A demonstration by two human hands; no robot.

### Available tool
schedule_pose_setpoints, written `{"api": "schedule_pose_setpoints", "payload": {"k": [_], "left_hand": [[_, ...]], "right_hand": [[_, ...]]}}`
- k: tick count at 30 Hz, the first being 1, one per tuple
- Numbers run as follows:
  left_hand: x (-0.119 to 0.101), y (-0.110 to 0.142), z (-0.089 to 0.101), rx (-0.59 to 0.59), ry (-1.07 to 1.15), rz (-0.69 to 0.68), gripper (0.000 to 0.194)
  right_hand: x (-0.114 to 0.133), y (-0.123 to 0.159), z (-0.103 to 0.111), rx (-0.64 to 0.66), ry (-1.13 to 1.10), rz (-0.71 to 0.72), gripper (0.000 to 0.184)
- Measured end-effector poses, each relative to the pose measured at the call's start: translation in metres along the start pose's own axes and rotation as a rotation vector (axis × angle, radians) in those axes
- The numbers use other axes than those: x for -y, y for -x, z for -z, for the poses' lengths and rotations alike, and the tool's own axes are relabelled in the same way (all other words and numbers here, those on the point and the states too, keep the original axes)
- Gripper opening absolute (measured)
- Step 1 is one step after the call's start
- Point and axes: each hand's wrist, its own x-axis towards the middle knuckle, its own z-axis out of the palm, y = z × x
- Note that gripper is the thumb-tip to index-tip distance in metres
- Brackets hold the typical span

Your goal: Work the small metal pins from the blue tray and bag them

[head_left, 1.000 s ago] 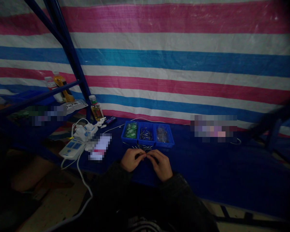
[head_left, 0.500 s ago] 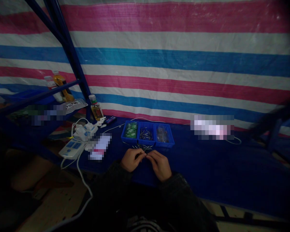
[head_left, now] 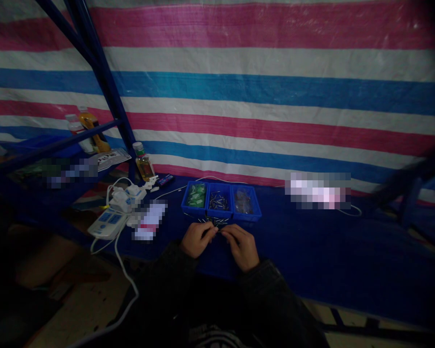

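one left hand (head_left: 197,239) and one right hand (head_left: 243,246), both low center in the frame, thumbs and fingertips pinched nearly closed. a second ago the tips met; now there's a small gap between them. a thin sliver seems to poke out from the right fingers into that gap, but it's too small and dark to say what it is. can't tell if the left has hold of anything. my read: the fiddly small-parts handling is mid-step, with the hands just parted and neither one let go of its pinch.

right above the fingers, loose metal pins (head_left: 213,220) lie scattered, just in front of three blue bins in a row: left bin (head_left: 194,211) with green packets (head_left: 196,195), middle bin (head_left: 219,212) with more pins, right bin (head_left: 247,217) with clear-ish bits (head_left: 242,201). pins and bins look unmoved.

all of it's on a dark blue tabletop (head_left: 311,246). left of center there's a pixelated bright rectangle (head_left: 151,221), a white power strip (head_left: 107,224) and an upright bottle (head_left: 144,163). another pixelated patch (head_left: 317,191) sits at center right. striped sheeting (head_left: 268,87) fills the back, blue metal frame (head_left: 107,77) upper left, pretty dim overall.
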Motion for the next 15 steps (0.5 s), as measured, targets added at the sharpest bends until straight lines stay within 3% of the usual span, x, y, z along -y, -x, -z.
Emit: {"api": "schedule_pose_setpoints", "payload": {"k": [8, 15], "left_hand": [[-0.0028, -0.0018, -0.0003, 0.076, 0.066, -0.032, 0.027], [-0.0035, -0.0008, -0.001, -0.01, 0.036, -0.019, 0.02]], "right_hand": [[-0.0043, 0.003, -0.0012, -0.039, -0.033, 0.037, 0.021], [-0.0011, 0.0016, -0.0013, -0.068, -0.026, -0.007, 0.015]]}}
